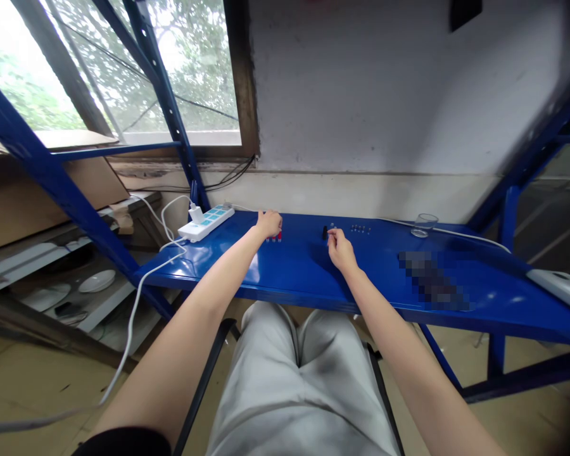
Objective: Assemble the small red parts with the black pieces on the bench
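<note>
Over the blue tabletop [294, 266], my left hand [268, 223] reaches out with its fingers curled downward. Several small red pieces [279, 236] stand in a row just below those fingers, partly covered by them. My right hand [342, 251] is closed, thumb and fingertips pinched together; whatever lies between them is too small to make out. Right beside its fingertips stands a small black upright piece [325, 232]. Beyond the right hand, several tiny pale pieces [360, 229] sit in rows on the table.
A white power strip [208, 223] with a plug and cables lies at the table's left end. Toward the right are a clear glass [424, 225], a blurred dark object [434, 282], and a white device [561, 288] at the edge. Blue metal posts [164, 95] frame the table.
</note>
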Tool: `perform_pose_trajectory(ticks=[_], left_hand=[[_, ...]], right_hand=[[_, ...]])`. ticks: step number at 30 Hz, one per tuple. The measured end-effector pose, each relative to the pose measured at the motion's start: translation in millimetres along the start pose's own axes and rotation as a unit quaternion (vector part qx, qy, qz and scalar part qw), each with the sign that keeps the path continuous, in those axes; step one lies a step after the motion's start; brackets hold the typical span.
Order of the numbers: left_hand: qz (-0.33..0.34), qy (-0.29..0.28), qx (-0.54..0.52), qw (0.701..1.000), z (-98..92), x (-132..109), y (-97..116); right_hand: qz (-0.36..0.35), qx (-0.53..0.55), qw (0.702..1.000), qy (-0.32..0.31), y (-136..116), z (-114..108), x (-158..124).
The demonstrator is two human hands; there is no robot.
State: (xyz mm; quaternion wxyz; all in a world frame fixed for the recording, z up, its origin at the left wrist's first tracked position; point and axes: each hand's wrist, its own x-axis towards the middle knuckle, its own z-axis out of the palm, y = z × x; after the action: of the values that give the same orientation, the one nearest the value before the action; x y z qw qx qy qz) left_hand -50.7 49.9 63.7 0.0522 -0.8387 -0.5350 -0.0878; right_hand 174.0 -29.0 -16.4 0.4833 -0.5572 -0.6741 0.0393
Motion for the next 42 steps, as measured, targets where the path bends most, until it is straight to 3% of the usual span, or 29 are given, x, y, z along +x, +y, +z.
perform_pose_trajectory(ticks=[42], left_hand=[[-0.001, 0.001, 0.005, 1.000, 1.6, -1.7, -1.2]], right_hand=[[-0.009, -0.018, 1.000, 0.001, 1.3, 0.3, -0.3]])
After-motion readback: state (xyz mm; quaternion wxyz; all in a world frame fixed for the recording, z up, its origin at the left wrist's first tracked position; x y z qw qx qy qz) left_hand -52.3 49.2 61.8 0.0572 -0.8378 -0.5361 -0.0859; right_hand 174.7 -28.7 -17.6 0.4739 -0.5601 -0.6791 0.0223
